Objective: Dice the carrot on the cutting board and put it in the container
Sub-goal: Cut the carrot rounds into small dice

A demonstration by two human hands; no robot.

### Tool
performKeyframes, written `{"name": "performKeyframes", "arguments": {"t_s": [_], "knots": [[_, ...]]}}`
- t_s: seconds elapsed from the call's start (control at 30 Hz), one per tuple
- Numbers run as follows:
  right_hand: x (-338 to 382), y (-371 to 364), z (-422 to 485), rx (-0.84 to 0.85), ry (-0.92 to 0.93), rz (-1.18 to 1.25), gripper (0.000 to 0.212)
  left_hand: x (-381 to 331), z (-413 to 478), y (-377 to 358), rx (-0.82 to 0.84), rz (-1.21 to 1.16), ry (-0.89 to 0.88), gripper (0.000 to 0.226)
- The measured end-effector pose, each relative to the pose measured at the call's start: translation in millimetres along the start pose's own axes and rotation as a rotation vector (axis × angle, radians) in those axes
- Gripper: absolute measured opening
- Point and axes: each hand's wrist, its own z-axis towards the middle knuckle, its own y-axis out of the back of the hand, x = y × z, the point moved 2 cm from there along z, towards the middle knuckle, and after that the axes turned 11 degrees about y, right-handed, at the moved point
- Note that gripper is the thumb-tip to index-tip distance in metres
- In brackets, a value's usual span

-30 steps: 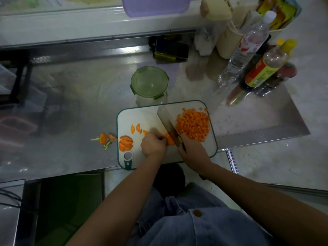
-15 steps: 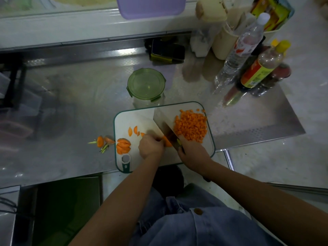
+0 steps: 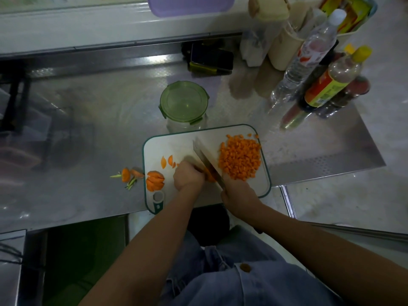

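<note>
A white cutting board (image 3: 234,131) with a green rim lies at the counter's near edge. A heap of diced carrot (image 3: 240,159) covers its right side. My right hand (image 3: 239,193) grips the handle of a broad knife (image 3: 206,157), whose blade stands on the board. Just left of the blade, my left hand (image 3: 188,178) holds down a carrot piece (image 3: 209,176) with curled fingers. A stack of carrot slices (image 3: 155,180) and loose slices (image 3: 166,161) lie on the board's left. A glass container (image 3: 184,105) with a green lid stands behind the board.
Carrot ends and green stem scraps (image 3: 129,176) lie on the steel counter left of the board. Bottles (image 3: 309,60) and sauce bottles (image 3: 331,85) stand at the back right beside a beige holder (image 3: 284,47). A dark object (image 3: 210,58) sits by the back wall.
The knife blade has kept chopping beside my left hand, which still holds the carrot piece. The view has shifted slightly. Otherwise nothing has moved.
</note>
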Motion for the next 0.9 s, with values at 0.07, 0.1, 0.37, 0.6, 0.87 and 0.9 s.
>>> {"name": "performKeyframes", "arguments": {"t_s": [0.07, 0.1, 0.37, 0.6, 0.87, 0.9], "knots": [[0.1, -1.1, 0.1, -0.019, 0.008, -0.005, 0.018, -0.1, 1.8, -0.6, 0.004, 0.007, -0.003, 0.016], [0.7, -1.7, 0.2, -0.031, 0.013, -0.009, 0.017, 0.1, 2.4, -0.9, 0.004, 0.01, -0.006, 0.016], [1.5, 0.3, 6.9, -0.059, 0.026, -0.069, 0.015, 0.8, 0.0, -0.8, 0.003, -0.012, -0.014, 0.014], [-0.9, 7.3, 2.0, -0.096, 0.069, -0.051, 0.018, 4.8, -1.4, -1.4, -0.026, -0.025, -0.018, 0.017], [2.5, 1.1, -0.9, -0.04, 0.043, -0.046, 0.019, 6.7, -0.7, -3.3, -0.026, -0.028, -0.054, 0.015], [2.8, -0.4, -0.8, -0.037, 0.039, -0.041, 0.017, 6.5, -0.8, -3.5, -0.024, -0.03, -0.051, 0.015]]}}
